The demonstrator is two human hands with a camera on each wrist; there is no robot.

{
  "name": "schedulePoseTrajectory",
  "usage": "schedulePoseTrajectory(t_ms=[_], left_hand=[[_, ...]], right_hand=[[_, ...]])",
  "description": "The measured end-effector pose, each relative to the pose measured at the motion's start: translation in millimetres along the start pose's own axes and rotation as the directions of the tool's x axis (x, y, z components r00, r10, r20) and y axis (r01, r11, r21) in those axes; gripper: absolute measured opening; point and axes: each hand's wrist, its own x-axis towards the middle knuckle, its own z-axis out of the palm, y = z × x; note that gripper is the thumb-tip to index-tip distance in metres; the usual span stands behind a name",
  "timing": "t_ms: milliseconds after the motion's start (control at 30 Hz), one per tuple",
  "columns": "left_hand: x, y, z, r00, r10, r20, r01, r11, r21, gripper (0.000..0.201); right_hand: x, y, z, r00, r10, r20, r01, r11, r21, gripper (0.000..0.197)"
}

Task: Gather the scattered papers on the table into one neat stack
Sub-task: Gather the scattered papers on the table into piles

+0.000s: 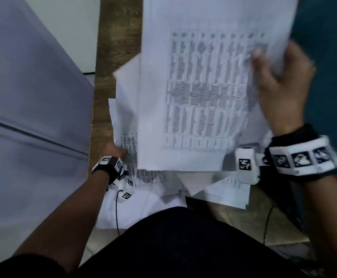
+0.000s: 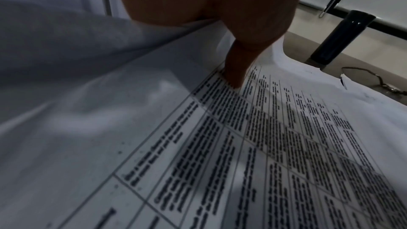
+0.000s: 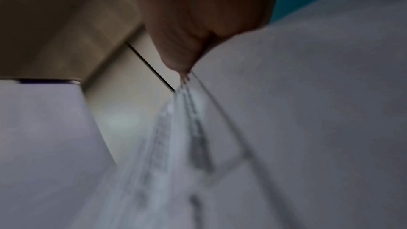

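Papers are partly gathered: a sheaf (image 1: 201, 93) of printed sheets is held raised above the table (image 1: 115, 37), pinched at its right edge by the right hand (image 1: 282, 83), thumb on the printed face and fingers behind. From the right wrist view several sheet edges can be seen fanning out below the pinch, so the sheaf is judged loose, not squared. The left hand (image 1: 113, 151) is laid on a printed sheet (image 2: 275, 145) lower down at the left; a thumb (image 2: 236, 69) is pressed on the print while another sheet curls over the hand, and whether the fingers are closed beneath cannot be told. More sheets (image 1: 229, 189) are still spread near the body, overlapping at odd angles, so the collecting is taken as perhaps half done, with the squaring left. Bare wood is shown only in a narrow strip at the left of the sheaf. A dark cylinder (image 2: 343, 36) stands just beyond the far edge of the left sheets, and a cable (image 1: 117, 209) lies over the near ones; both could be caught.
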Motion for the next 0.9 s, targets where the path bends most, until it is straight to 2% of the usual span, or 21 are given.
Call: schedulePoseTrajectory(t_ms=[67,167,267,367,433,467,533,600,667,767,833,900], left_hand=[[-21.2,6.4,-9.4,0.999,0.018,0.036,-0.02,0.998,0.057,0.039],[-59.5,23.4,-27.8,0.998,0.03,0.053,-0.032,0.999,0.032,0.043],[10.1,-10.3,-5.0,0.998,0.023,0.064,-0.019,0.997,-0.073,0.045],[88.1,-58.1,28.3,0.998,0.008,0.064,0.009,0.965,-0.264,0.08],[95.0,-60.8,33.5,0.999,-0.012,0.039,0.024,0.949,-0.315,0.088],[69.8,-45.2,21.2,0.999,-0.034,0.031,0.042,0.947,-0.319,0.088],[40.6,-25.1,9.5,0.997,-0.071,0.037,0.079,0.951,-0.3,0.082],[32.6,-21.0,8.5,0.998,-0.038,0.047,0.049,0.959,-0.278,0.083],[30.0,-21.6,8.6,0.999,0.016,0.034,-0.009,0.982,-0.189,0.086],[30.4,-21.2,11.0,1.0,0.014,0.002,-0.013,0.999,-0.037,0.093],[32.0,-20.4,13.8,1.0,0.009,-0.018,-0.01,1.0,-0.028,0.088],[32.5,-18.8,16.2,0.999,0.011,-0.037,-0.015,0.995,-0.097,0.074]], right_hand=[[-15.2,25.0,30.0,0.98,0.191,0.045,-0.195,0.977,0.089,0.023],[-46.5,65.0,70.4,0.9,0.41,0.15,-0.425,0.901,0.09,0.025],[-85.5,100.1,95.0,0.817,0.541,0.201,-0.557,0.83,0.03,0.032],[-119.6,132.1,109.8,0.728,0.635,0.257,-0.639,0.765,-0.083,0.043],[-134.4,149.5,117.1,0.66,0.689,0.3,-0.648,0.724,-0.235,0.049],[-139.2,156.7,120.3,0.623,0.71,0.329,-0.63,0.704,-0.327,0.051],[-146.4,164.3,125.2,0.546,0.74,0.393,-0.576,0.672,-0.464,0.045],[-150.9,168.2,128.1,0.485,0.758,0.437,-0.553,0.653,-0.518,0.037],[-153.9,172.6,128.5,0.469,0.751,0.464,-0.537,0.66,-0.525,0.034],[-152.1,177.0,126.4,0.468,0.744,0.477,-0.489,0.668,-0.561,0.034],[-146.3,177.3,122.9,0.462,0.752,0.471,-0.45,0.656,-0.606,0.038],[-141.5,179.7,119.8,0.47,0.724,0.504,-0.383,0.682,-0.623,0.044]])
